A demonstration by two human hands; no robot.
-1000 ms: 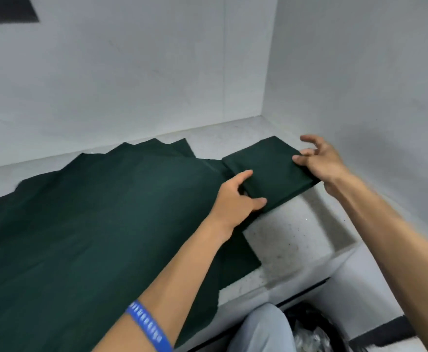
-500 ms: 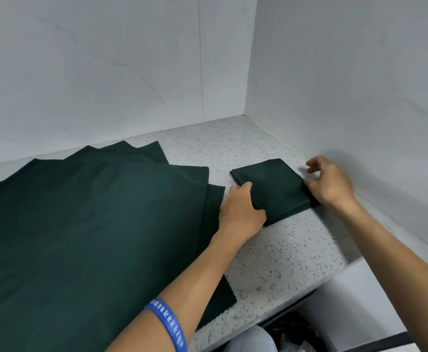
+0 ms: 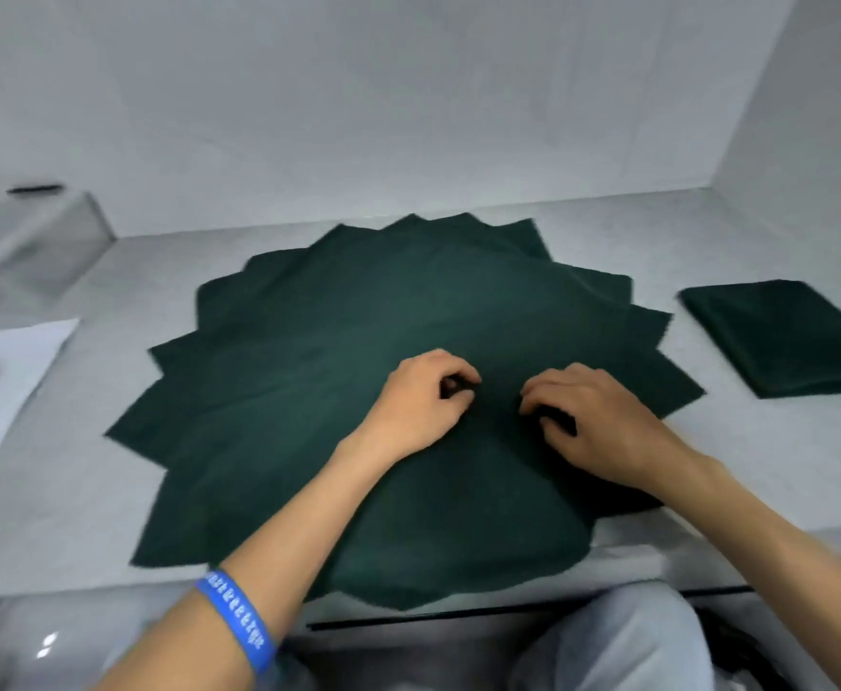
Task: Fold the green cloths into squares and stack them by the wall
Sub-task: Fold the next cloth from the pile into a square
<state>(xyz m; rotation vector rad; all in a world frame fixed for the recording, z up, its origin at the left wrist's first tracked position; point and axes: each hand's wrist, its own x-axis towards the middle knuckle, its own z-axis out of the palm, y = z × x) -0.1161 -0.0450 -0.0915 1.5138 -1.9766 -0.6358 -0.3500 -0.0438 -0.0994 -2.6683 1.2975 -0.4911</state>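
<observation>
A fanned pile of several dark green cloths lies spread flat on the grey speckled counter. A folded green square sits apart at the right, near the side wall. My left hand rests on the top cloth near the pile's middle, fingers curled and pinching the fabric. My right hand lies just to its right, fingers curled down into the same cloth. Both hands are well left of the folded square.
A white sheet lies at the counter's left edge. A clear box stands at the back left by the wall. White walls close the back and right. The counter's front edge runs below the pile.
Both hands have left the folded square by the right wall and come left onto the middle of the unfolded pile. The view has swung left with them.
</observation>
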